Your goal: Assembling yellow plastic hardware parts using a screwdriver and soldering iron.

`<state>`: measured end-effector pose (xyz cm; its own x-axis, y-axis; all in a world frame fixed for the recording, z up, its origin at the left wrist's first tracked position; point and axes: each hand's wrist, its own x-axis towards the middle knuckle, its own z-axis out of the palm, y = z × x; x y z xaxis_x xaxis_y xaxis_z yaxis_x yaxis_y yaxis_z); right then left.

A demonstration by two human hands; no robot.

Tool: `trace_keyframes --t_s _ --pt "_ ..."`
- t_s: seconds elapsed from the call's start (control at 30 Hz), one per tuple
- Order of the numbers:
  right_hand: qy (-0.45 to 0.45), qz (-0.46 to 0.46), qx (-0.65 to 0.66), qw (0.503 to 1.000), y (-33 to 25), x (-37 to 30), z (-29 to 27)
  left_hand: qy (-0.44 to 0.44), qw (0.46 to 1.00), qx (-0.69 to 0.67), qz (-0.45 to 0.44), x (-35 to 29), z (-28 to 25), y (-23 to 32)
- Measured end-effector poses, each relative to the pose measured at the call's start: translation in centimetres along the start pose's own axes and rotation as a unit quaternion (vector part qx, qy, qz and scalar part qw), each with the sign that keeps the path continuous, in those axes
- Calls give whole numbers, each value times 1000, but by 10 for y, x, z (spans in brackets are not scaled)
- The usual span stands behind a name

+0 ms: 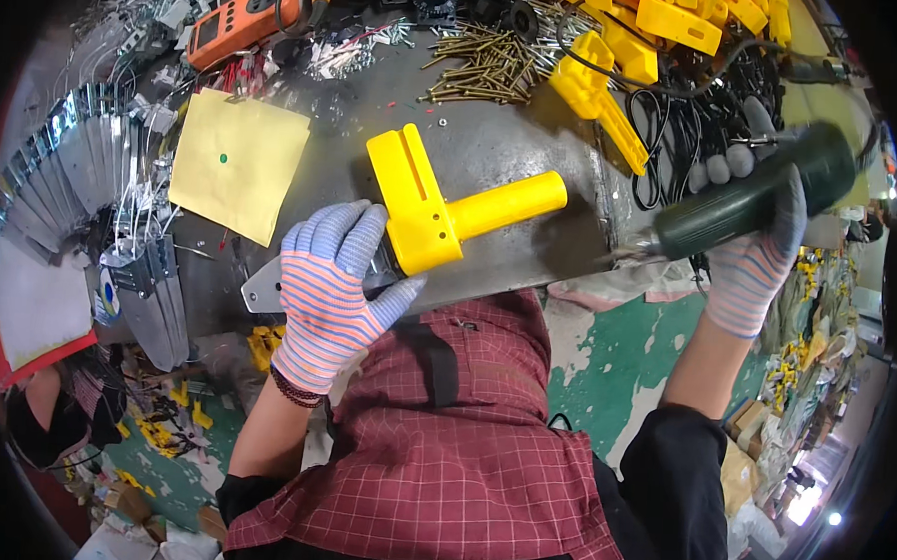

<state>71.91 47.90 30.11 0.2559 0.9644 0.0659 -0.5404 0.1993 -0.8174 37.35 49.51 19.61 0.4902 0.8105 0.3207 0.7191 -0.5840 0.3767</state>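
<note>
My left hand [331,275], in a striped knit glove, is closed around the near-left side of a yellow plastic tool housing [426,229] with a round handle. A flat grey metal plate [261,290] sticks out to the left from under that hand. The housing lies at the table's near edge, its handle pointing right. Raised at the right, my gloved right hand [754,268] is wrapped around a dark green electric screwdriver [747,205]. The screwdriver's tip points left, toward the housing but apart from it. Blur hides the tip's detail.
Long brass-coloured screws [488,67] are heaped at the back of the metal table [345,125]. More yellow housings [670,24] and black cables [665,139] crowd the right. Yellow paper [238,161], an orange meter [241,26] and fanned metal blades [68,158] lie left.
</note>
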Motion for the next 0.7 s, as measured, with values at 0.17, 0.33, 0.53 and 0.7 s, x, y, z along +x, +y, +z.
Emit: trace_keyframes --t_s 0.17,0.33,0.53,0.7 --pt "157 -7 207 966 56 -4 -12 17 1000 8 12 2 0 2" --pt "205 -27 246 947 83 -1 -8 11 1000 6 13 0 1 0" --pt "187 -1 260 947 93 3 -12 19 1000 -5 15 0 2 -1" --pt "183 2 261 948 96 5 -10 20 1000 -1 11 -1 2 -1"
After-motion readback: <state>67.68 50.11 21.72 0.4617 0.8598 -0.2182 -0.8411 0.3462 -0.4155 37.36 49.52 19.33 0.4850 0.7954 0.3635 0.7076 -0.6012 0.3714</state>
